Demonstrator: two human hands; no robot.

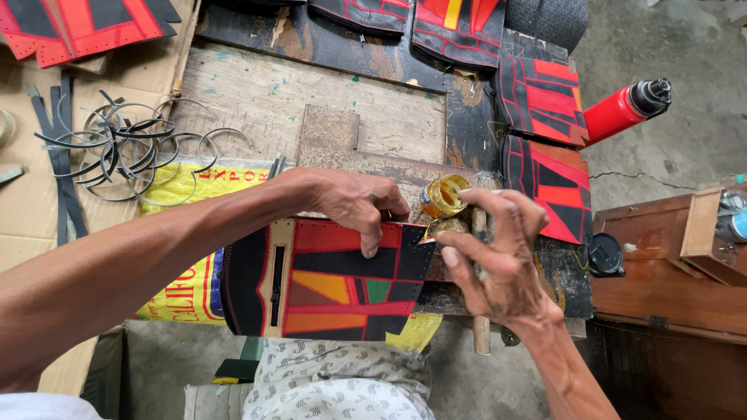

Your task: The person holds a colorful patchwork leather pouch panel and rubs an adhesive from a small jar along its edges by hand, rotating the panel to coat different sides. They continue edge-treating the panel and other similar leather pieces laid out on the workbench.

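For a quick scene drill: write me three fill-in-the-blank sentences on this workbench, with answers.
1. The left hand presses on a patchwork panel of black, orange and ____.
2. The small open jar by the right hand is ____ in colour.
3. The red bottle has a ____ cap.

Missing words: red; yellow; black

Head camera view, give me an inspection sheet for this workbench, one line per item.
Surface: worn wooden bench, stained and scratched.
Job's things: black, red and orange stitched patchwork panel lies flat; small amber glass jar beside it.
Clutter: grey metal rings, yellow printed sack, more patchwork panels.
Hands: left hand presses the panel's top edge; right hand pinches at its corner.
Cables: nothing seen.
Surroundings: red bottle, brown wooden box, concrete floor.
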